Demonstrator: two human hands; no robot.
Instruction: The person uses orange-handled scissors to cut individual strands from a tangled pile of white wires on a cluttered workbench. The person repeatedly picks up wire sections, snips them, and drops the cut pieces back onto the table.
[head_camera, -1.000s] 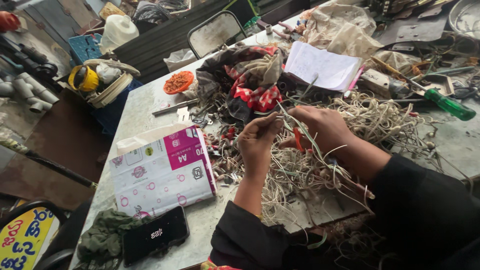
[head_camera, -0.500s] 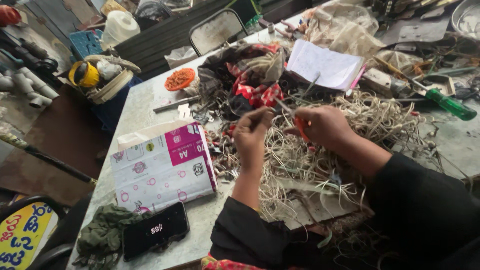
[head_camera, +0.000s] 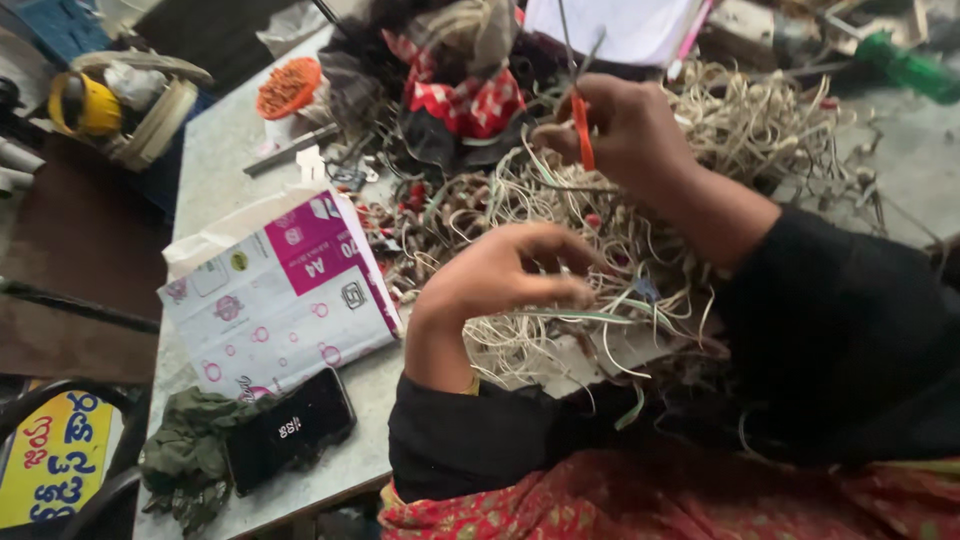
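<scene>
One wire heap (head_camera: 640, 230), pale strands, mid table toward the far edge; strands too tangled to count. Left hand (head_camera: 500, 275) over heap's near side, fingers curled together pinching thin wires (head_camera: 600, 318). Right hand (head_camera: 625, 130) raised above heap's far side, fingers closed round one orange-handled cutter (head_camera: 580, 125), tips blurred. One paper ream (head_camera: 275, 295) at table's left edge. One black phone (head_camera: 290, 430) at near-left corner, on one green rag (head_camera: 185, 455). One orange bowl (head_camera: 287, 87) far-left. One green screwdriver (head_camera: 905, 68), cut off at frame. Red checked cloth (head_camera: 465, 95) partly buried.
</scene>
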